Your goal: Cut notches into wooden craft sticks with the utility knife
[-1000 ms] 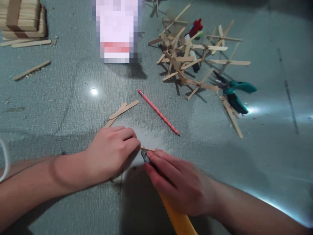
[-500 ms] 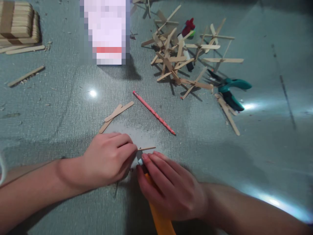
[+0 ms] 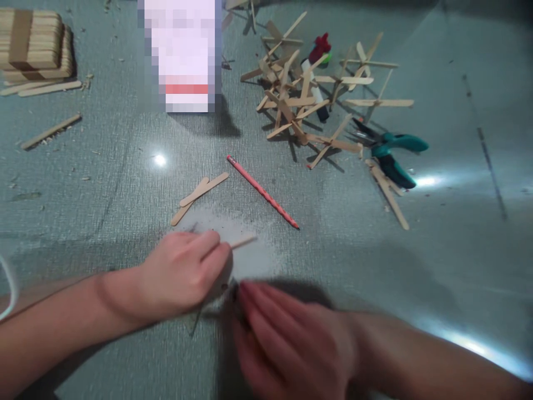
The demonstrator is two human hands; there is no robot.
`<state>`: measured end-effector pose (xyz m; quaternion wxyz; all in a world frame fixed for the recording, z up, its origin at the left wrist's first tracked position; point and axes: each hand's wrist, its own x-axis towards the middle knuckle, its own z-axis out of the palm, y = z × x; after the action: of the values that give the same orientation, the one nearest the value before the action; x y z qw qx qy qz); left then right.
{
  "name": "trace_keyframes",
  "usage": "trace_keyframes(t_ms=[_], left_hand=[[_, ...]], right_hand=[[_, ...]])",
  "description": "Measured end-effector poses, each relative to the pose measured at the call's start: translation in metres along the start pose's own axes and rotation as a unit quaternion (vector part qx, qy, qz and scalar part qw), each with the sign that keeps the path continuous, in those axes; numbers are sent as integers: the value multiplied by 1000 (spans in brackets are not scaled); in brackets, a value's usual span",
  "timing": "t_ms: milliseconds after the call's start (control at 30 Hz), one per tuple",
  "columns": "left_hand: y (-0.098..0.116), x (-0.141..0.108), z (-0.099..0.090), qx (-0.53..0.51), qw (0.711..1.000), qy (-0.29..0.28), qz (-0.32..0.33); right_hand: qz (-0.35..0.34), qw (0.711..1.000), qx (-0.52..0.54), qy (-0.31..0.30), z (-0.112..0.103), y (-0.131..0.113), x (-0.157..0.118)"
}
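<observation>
My left hand [image 3: 185, 272] is closed around a wooden craft stick [image 3: 245, 241], whose free end pokes out to the right past the knuckles. Just to the right and lower, my right hand [image 3: 291, 330] is closed on a utility knife [image 3: 234, 286]. Only a small part of its front shows; the fingers hide the rest, and motion blurs them. Beyond my left hand lie two crossed craft sticks [image 3: 200, 195]. A pink pencil [image 3: 264, 194] lies slantwise farther out.
Crossed-stick assemblies [image 3: 295, 105] crowd the back right, with a marker [image 3: 318, 91] among them. Teal-handled pliers [image 3: 389, 147] lie beside loose sticks [image 3: 389, 194]. Bundled craft sticks [image 3: 39, 41] sit at the far left. A pixelated pale object [image 3: 185, 55] stands at the back.
My right hand has drawn back and down from the stick, and the orange knife handle is now hidden. The stick's free end tilts farther up and away.
</observation>
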<state>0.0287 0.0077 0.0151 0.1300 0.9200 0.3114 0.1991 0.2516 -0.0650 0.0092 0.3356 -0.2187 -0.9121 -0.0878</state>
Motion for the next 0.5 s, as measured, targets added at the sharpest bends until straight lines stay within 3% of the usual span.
trace_keyframes(t_ms=[67,200,300,367,433,500], left_hand=[[-5,2,-1,8,999,31,-35],[-9,5,-3,-51,996,18,-72],[-9,7,-5,-80,993,4,-83],[-10,9,-6,-99,991,-6,-89],[-10,11,-8,-128,987,-14,-101],[-11,13,-11,-164,979,-16,-117]], right_hand=[[24,999,9,33,-2,-4,-1],[124,990,65,-16,-11,7,1],[89,988,122,-10,-16,29,3],[125,984,128,-2,-19,43,3],[220,963,153,-16,-22,53,2],[271,944,188,1,-23,59,0]])
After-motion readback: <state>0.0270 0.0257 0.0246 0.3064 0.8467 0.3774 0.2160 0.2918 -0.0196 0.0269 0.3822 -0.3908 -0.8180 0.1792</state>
